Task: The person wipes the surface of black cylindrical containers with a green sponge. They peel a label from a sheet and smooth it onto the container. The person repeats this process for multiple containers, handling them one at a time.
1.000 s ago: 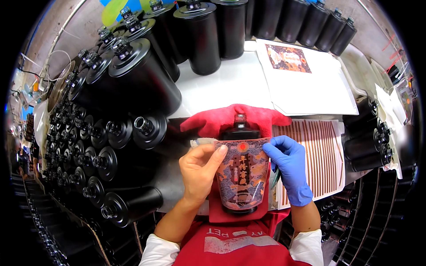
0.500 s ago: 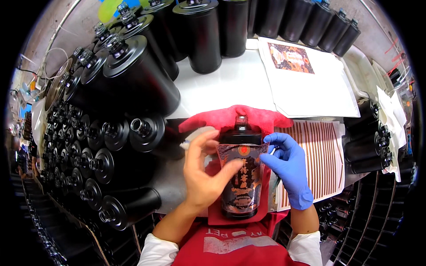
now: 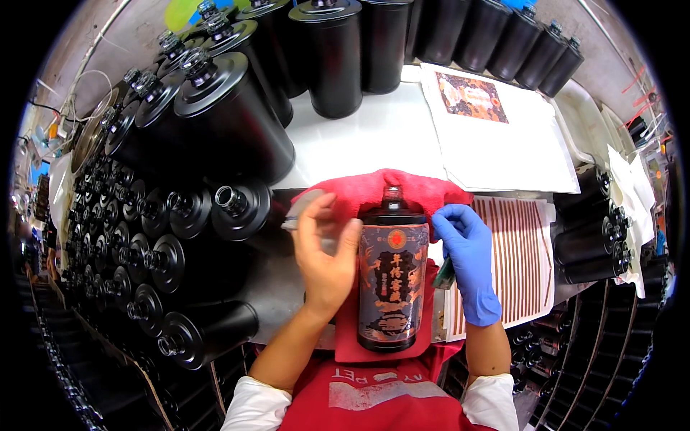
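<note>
A black bottle (image 3: 392, 345) lies in front of me, neck pointing away, with a dark label (image 3: 393, 284) of orange pattern spread flat along its body. Left of the bottle, my left hand (image 3: 323, 251) is bare; its thumb stands apart from the fingers, which hold a pale grey flat piece (image 3: 300, 205) partly hidden behind them. Close to the bottle's right shoulder is my right hand (image 3: 471, 262) in a blue glove, fingertips drawn together. A small dark green thing (image 3: 445, 274) shows under its palm; its kind is hidden.
Beneath the bottle is a red cloth (image 3: 345, 188). Several black bottles (image 3: 233, 118) stand at the left and back, and more lie at lower left. A striped sheet (image 3: 514, 266) lies at right, below white paper (image 3: 503, 151) bearing one label. A pale tray (image 3: 582, 118) sits far right.
The label's upper edge, which stood off the bottle with my left thumb on it, now lies against it. My left thumb has come off the label; the right fingertips have left its edge.
</note>
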